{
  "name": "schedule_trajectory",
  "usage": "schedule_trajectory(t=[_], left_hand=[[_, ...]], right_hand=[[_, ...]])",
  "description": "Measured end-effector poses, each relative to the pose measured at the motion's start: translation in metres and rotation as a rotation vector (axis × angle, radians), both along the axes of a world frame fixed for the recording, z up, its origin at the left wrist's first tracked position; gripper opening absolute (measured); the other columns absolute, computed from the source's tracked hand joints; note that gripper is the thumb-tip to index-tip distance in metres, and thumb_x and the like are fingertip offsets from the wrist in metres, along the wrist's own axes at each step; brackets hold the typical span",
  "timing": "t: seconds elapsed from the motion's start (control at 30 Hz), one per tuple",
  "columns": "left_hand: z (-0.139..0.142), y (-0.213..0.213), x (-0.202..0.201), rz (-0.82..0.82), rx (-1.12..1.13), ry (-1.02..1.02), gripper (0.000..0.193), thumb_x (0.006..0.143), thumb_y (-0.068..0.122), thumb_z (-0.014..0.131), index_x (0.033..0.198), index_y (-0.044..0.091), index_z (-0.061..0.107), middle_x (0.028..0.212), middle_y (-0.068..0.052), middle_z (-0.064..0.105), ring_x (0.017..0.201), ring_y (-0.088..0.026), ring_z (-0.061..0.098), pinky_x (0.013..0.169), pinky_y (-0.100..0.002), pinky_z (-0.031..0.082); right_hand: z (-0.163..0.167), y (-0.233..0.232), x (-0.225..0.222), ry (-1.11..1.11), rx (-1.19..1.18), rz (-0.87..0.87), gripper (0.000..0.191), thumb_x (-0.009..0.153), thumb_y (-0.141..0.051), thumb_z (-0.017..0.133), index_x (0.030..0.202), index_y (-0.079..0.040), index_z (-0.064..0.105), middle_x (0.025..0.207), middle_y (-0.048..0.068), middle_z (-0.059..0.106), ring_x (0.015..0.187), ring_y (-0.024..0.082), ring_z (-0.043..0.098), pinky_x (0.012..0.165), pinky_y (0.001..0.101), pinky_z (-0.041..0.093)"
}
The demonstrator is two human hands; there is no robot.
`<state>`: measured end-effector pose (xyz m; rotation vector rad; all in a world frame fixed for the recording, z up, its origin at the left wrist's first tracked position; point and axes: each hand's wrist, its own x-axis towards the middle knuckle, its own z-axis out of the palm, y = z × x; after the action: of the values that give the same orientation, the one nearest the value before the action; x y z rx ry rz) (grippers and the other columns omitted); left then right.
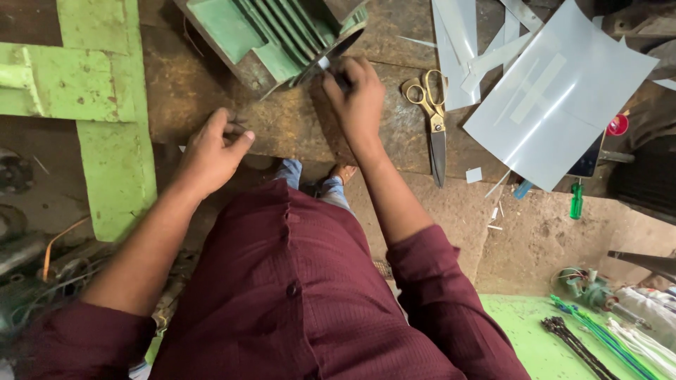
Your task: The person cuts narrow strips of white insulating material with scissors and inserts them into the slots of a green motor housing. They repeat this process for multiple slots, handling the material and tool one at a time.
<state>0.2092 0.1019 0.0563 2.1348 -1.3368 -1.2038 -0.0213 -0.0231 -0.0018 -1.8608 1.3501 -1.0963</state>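
A green finned motor housing [274,35] lies on a worn wooden workbench [282,127] at the top centre. My right hand [355,95] reaches to its open rim, fingers closed on a small dark tool or part that I cannot identify. My left hand [211,151] rests on the bench edge to the left, fingers curled around something thin and small, mostly hidden. My maroon shirt fills the lower middle of the view.
Large scissors [433,116] with gold handles lie right of my right hand. Grey-white insulation sheets [556,91] spread at the top right, with a green screwdriver [576,200] below. A green metal frame [105,105] stands at left. Wires and cable ties [605,331] lie bottom right.
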Motion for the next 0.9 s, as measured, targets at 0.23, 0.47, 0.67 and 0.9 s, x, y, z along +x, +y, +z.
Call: schedule_trajectory(t=[0.23, 0.47, 0.67, 0.9], left_hand=[[0.011, -0.013, 0.011, -0.037, -0.116, -0.032, 0.036, 0.096, 0.025, 0.069, 0.125, 0.006, 0.059, 0.11, -0.009, 0.072, 0.081, -0.02, 0.067, 0.077, -0.038, 0.056], [0.007, -0.016, 0.021, -0.025, -0.03, -0.036, 0.033, 0.097, 0.026, 0.07, 0.123, 0.007, 0.061, 0.109, -0.007, 0.072, 0.082, -0.018, 0.067, 0.076, -0.036, 0.055], [0.006, -0.025, 0.03, -0.045, -0.073, -0.04, 0.034, 0.096, 0.026, 0.07, 0.123, 0.007, 0.062, 0.109, -0.009, 0.073, 0.083, -0.021, 0.068, 0.075, -0.036, 0.055], [0.001, -0.037, 0.037, -0.098, -0.06, -0.023, 0.035, 0.096, 0.027, 0.069, 0.123, 0.006, 0.062, 0.11, -0.009, 0.073, 0.084, -0.022, 0.068, 0.076, -0.037, 0.055]], right_hand=[[-0.009, 0.003, -0.003, 0.023, -0.134, -0.01, 0.028, 0.077, -0.014, 0.079, 0.099, -0.001, 0.068, 0.091, 0.02, 0.061, 0.085, 0.043, 0.062, 0.072, 0.046, 0.051], [-0.017, -0.001, 0.008, -0.018, -0.008, -0.057, 0.021, 0.085, -0.015, 0.08, 0.096, -0.001, 0.067, 0.094, 0.018, 0.064, 0.087, 0.039, 0.065, 0.076, 0.0444, 0.053], [-0.012, 0.001, 0.012, -0.049, -0.025, -0.102, 0.015, 0.083, -0.009, 0.076, 0.095, -0.003, 0.069, 0.094, 0.015, 0.064, 0.085, 0.034, 0.068, 0.075, 0.0402, 0.055], [-0.015, 0.009, 0.025, -0.092, 0.021, -0.158, 0.018, 0.091, -0.006, 0.074, 0.107, -0.001, 0.069, 0.109, 0.015, 0.066, 0.1, 0.034, 0.067, 0.088, 0.0371, 0.055]])
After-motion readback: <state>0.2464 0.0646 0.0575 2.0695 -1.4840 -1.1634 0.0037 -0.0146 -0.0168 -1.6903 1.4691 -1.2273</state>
